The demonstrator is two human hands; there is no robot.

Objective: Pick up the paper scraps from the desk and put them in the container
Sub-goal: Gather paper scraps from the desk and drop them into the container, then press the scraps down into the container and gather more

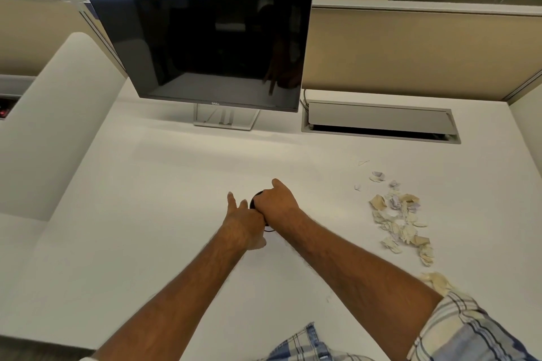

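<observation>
Both hands are at the container (258, 198) now, a small dark round thing sitting on the white desk (164, 214) in front of the monitor (202, 44). The right hand (277, 199) is curled over its top, fingers wrapped around the rim. The left hand (243, 221) is pressed against its near-left side with the fingers held fairly straight, bracing rather than gripping. Most of the container is hidden under the two hands, so whether it has a lid, or is already open, cannot be told.

The paper scraps (400, 221) are all to the right of the container, well apart from it, a loose scatter of crumpled cream and pale lilac bits. A few stray pieces (377, 176) lie on the far edge of the scatter, and one larger crumple (437, 280) sits on the near side by the checked sleeve (469, 328).

It looks like the container is being readied. The smart play would be to slide it right, close beside the scatter, and keep the left hand steadying it so it doesn't tip. Then gather scraps in small pinches with the right hand, since crumpled paper is light and will spring loose from an overfull grab.
</observation>
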